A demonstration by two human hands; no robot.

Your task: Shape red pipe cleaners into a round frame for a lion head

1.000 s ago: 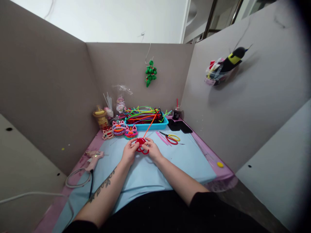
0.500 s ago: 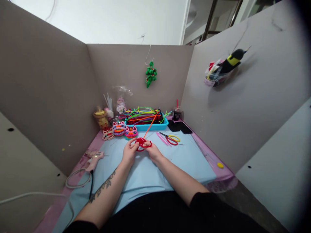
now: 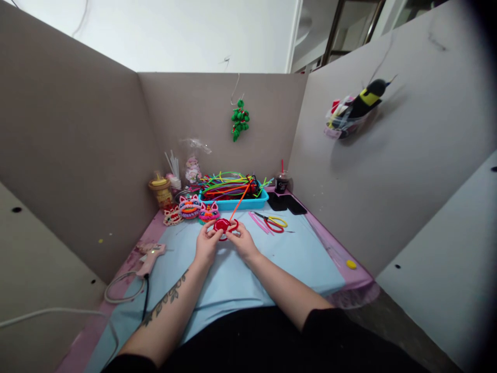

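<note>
Between my two hands, over the middle of the blue cloth, is a red craft piece (image 3: 222,225) with a rounded body and a curved strand on its right. My left hand (image 3: 207,241) pinches its left and lower side. The fingers of my right hand (image 3: 241,240) close on its lower right side. An orange pipe cleaner (image 3: 240,201) slants from behind the piece up toward the blue tray. Small details of the red piece are too tiny to make out.
A blue tray (image 3: 233,204) of pipe cleaners stands behind my hands, with colourful animal-face pieces (image 3: 190,207) to its left. Scissors (image 3: 274,223) lie right, near pink strips (image 3: 261,223) and black flat objects (image 3: 286,202). A pink glue gun (image 3: 150,259) with its cable lies left.
My right hand has shifted slightly left and its fingertips are now lower on the red piece, near my left thumb. More of the piece's round body shows.
</note>
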